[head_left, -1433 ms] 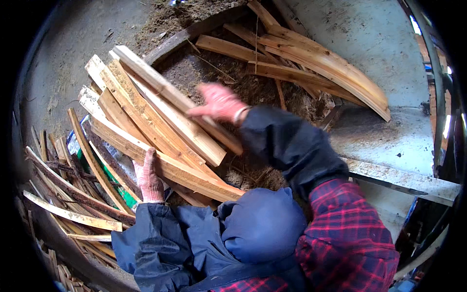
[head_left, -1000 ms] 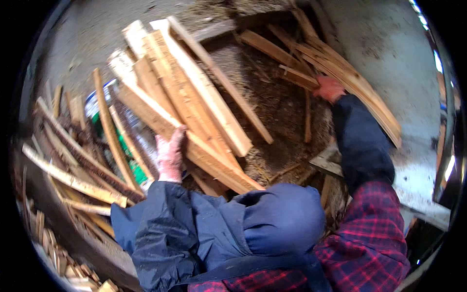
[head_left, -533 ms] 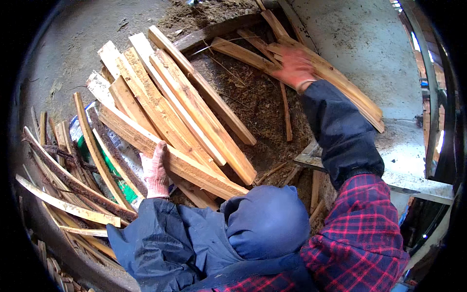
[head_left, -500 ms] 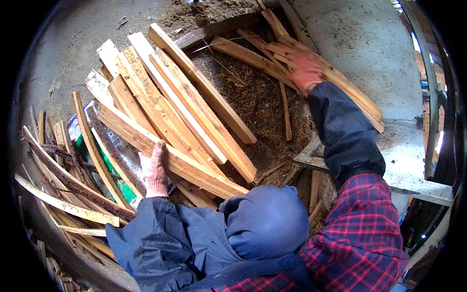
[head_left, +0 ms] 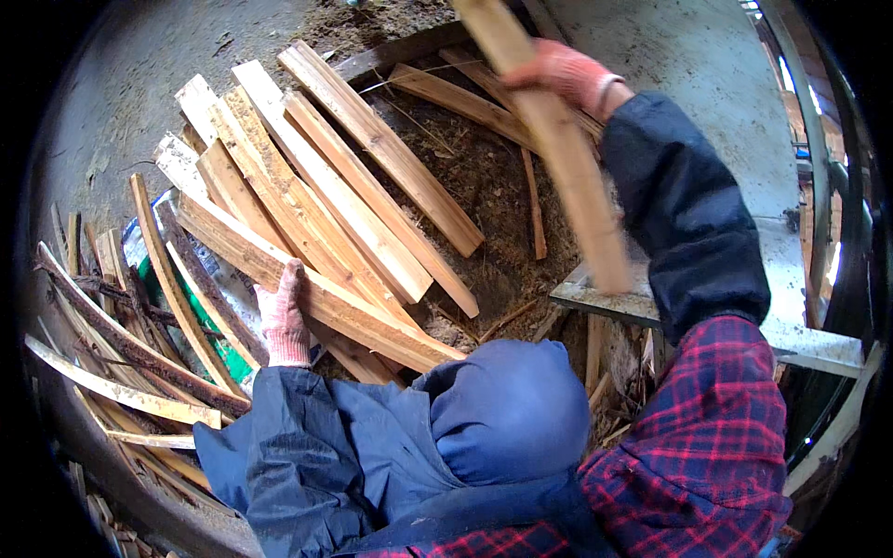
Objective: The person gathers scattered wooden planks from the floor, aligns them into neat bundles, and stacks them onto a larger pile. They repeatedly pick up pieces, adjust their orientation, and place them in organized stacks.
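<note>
My right hand (head_left: pixel 569 76), in a reddish work glove, grips a long flat wooden board (head_left: pixel 569 172) lifted above the dirt floor at the far right. Its lower part is smeared by motion. At the left, my left hand (head_left: pixel 283 321), in a pale pink glove, holds the near edge of a long wooden slat (head_left: pixel 358 316). That slat lies at the near side of a slanting stack of wooden boards (head_left: pixel 307 209). The left fingers are partly hidden by the slat.
Several bark-edged strips (head_left: pixel 139 363) lie on a white and green sack (head_left: pixel 209 339) at the left. Loose boards (head_left: pixel 460 100) rest on the dirt at the back. A pale panel (head_left: pixel 693 121) stands at the right, above a ledge (head_left: pixel 791 349).
My right hand has taken up a board from the pieces at the far right and raised it, swinging it more upright. My left hand stays on the slat.
</note>
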Available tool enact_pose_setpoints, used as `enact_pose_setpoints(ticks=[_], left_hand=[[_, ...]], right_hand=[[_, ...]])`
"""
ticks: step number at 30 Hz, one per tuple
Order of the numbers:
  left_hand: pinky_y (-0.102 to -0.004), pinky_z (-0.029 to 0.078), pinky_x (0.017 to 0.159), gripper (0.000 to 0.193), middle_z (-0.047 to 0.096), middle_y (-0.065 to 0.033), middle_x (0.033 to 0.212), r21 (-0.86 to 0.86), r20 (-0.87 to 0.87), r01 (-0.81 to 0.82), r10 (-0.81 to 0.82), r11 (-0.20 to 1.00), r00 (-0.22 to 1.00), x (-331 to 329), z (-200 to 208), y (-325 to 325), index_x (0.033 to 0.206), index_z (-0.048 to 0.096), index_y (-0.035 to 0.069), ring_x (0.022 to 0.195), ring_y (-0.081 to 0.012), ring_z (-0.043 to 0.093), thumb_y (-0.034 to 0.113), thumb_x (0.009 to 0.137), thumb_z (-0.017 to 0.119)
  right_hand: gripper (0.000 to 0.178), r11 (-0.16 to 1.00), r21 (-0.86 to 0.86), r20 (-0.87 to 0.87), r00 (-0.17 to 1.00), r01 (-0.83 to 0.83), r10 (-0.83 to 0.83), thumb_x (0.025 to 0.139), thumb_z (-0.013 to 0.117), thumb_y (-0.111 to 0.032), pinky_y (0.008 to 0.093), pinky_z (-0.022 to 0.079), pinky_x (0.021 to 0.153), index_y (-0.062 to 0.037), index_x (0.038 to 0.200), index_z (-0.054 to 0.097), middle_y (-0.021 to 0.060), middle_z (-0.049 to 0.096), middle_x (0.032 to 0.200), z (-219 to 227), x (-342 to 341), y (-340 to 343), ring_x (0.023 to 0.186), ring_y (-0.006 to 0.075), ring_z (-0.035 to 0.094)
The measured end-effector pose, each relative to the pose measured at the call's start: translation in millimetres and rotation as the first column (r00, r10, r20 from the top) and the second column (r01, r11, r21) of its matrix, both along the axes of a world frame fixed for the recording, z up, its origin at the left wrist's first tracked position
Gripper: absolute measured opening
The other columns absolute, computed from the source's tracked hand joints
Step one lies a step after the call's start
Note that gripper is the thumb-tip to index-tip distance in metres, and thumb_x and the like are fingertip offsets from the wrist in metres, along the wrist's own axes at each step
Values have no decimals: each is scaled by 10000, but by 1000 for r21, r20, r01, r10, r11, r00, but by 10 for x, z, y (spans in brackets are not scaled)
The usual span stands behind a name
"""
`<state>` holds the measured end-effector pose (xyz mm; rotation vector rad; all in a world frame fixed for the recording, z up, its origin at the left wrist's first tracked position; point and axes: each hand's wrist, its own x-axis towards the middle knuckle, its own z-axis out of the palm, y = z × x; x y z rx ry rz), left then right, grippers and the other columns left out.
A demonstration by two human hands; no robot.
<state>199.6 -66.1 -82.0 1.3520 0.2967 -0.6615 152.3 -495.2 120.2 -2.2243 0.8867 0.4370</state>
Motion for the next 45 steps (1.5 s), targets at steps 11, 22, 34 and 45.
enact_pose_setpoints(ticks=[11, 22, 34, 45], left_hand=[[-264, 487, 802, 689, 570, -59, 1033, -72, -14, -21, 20, 997, 1000, -91, -21, -109, 1258, 409, -18, 890, -139, 574, 265, 760, 792], [-259, 434, 877, 636, 522, -32, 1095, 48, 0, 35, -35, 998, 999, -66, -1, 58, 1337, 374, 44, 948, -121, 527, 284, 845, 698], [-288, 448, 821, 674, 540, -18, 1016, -59, -27, -58, 56, 997, 998, -110, -64, 21, 1342, 366, 48, 885, -132, 529, 262, 815, 727], [-298, 457, 895, 775, 554, -110, 1147, -9, 34, 54, -54, 998, 998, -14, -173, -8, 1297, 375, -53, 997, -187, 559, 350, 770, 776]], right_hand=[[910, 847, -511, -368, 928, -146, -62, 738, 691, -521, 423, 407, 991, 66, 1357, 376, 284, 496, 1294, -1211, -1158, -245, 1196, 395, 493], [1215, 896, -439, -336, 914, 61, -227, 583, 838, -516, 391, 361, 1064, 37, 1449, 189, 251, 383, 1412, -1732, -1596, -1139, 1309, 362, 377], [1080, 883, -468, -416, 892, -46, -174, 600, 773, -603, 422, 442, 969, 68, 1351, 383, 257, 515, 1281, -1892, -1740, -533, 1188, 379, 504], [1175, 944, -136, -248, 912, 300, -326, 520, 805, -594, 398, 398, 1011, 89, 1366, 360, 262, 443, 1363, -1429, -1713, 315, 1246, 362, 453]])
